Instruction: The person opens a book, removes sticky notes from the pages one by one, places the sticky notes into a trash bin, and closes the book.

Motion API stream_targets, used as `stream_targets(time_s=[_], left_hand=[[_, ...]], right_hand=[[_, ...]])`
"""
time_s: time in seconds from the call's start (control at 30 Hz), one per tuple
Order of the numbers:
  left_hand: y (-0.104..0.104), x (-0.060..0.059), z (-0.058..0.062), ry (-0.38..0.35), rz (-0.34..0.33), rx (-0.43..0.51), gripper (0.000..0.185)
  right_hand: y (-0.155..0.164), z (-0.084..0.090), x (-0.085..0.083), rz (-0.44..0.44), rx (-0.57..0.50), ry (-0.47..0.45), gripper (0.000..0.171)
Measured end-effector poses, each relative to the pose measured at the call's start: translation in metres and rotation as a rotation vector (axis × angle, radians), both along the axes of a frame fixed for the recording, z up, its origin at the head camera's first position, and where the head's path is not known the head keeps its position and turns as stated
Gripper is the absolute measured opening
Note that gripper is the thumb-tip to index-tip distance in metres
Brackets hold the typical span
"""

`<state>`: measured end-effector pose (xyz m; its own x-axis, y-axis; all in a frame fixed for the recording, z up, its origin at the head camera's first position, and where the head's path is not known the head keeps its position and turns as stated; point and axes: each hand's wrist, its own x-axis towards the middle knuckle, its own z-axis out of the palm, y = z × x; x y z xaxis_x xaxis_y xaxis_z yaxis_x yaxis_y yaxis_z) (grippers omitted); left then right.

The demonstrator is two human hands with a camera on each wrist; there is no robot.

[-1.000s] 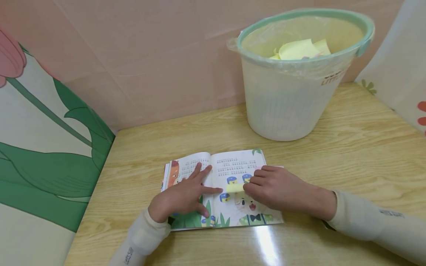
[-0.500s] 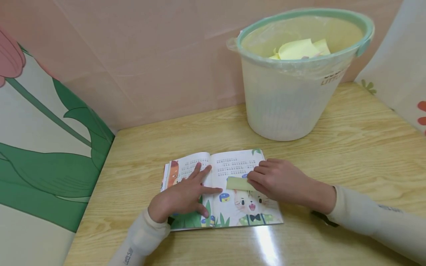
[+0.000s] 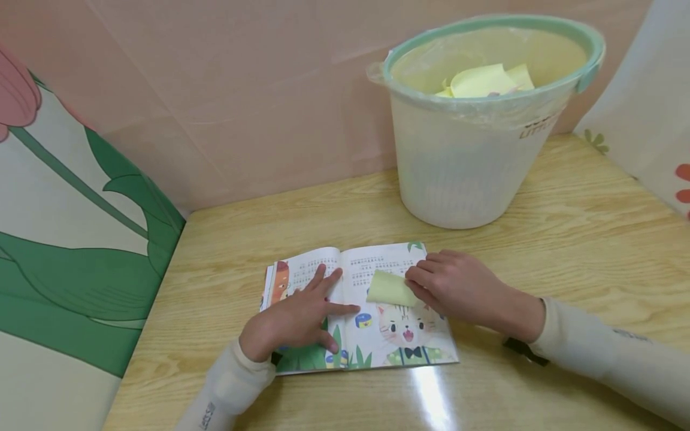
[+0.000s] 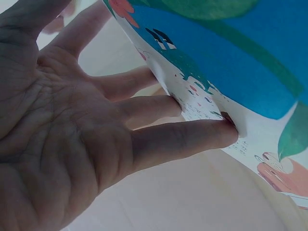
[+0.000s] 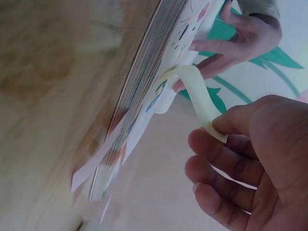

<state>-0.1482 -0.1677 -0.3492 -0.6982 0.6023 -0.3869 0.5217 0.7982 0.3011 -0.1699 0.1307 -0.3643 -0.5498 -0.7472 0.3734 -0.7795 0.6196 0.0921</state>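
Observation:
An illustrated children's book point(image 3: 358, 353) lies open on the wooden table, with a cartoon cat on its right page. Across the inner fold my left hand point(image 3: 302, 320) spreads its fingers, the fingertips touching the pages. My right hand point(image 3: 463, 290) pinches one end of a yellow sticky note point(image 3: 390, 288) between thumb and forefinger. In the right wrist view the sticky note point(image 5: 195, 91) curves up from the page to the pinching fingertips point(image 5: 204, 139). Its far end still meets the page. A pink paper tab point(image 5: 96, 159) sticks out from the book's edge.
A lined bin point(image 3: 458, 161) with a green rim stands on the table point(image 3: 232, 239) behind the book, to the right. Crumpled yellow sticky notes point(image 3: 480, 81) lie inside it. A pink wall point(image 3: 242, 108) rises behind, and a mural of plants point(image 3: 81, 269) is at the left.
My right hand has moved slightly away and up the page, lifting the sticky note, and more of the cat picture shows. The left hand has stayed in place.

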Motion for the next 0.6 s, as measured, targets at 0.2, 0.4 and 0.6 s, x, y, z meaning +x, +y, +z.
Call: stream_targets(time_s=[0.2,0.4,0.6], left_hand=[[0.0,0.0,0.0,0.005,-0.005,0.0,0.069],[0.0,0.0,-0.001,-0.007,0.003,0.001,0.069],[0.0,0.0,0.0,-0.007,0.005,0.0,0.069]], right_hand=[[0.002,0.0,-0.003,-0.033,-0.018,-0.002,0.013],[0.007,0.001,-0.008,-0.029,-0.044,0.032,0.014],[0.012,0.004,-0.014,-0.017,-0.07,0.077,0.011]])
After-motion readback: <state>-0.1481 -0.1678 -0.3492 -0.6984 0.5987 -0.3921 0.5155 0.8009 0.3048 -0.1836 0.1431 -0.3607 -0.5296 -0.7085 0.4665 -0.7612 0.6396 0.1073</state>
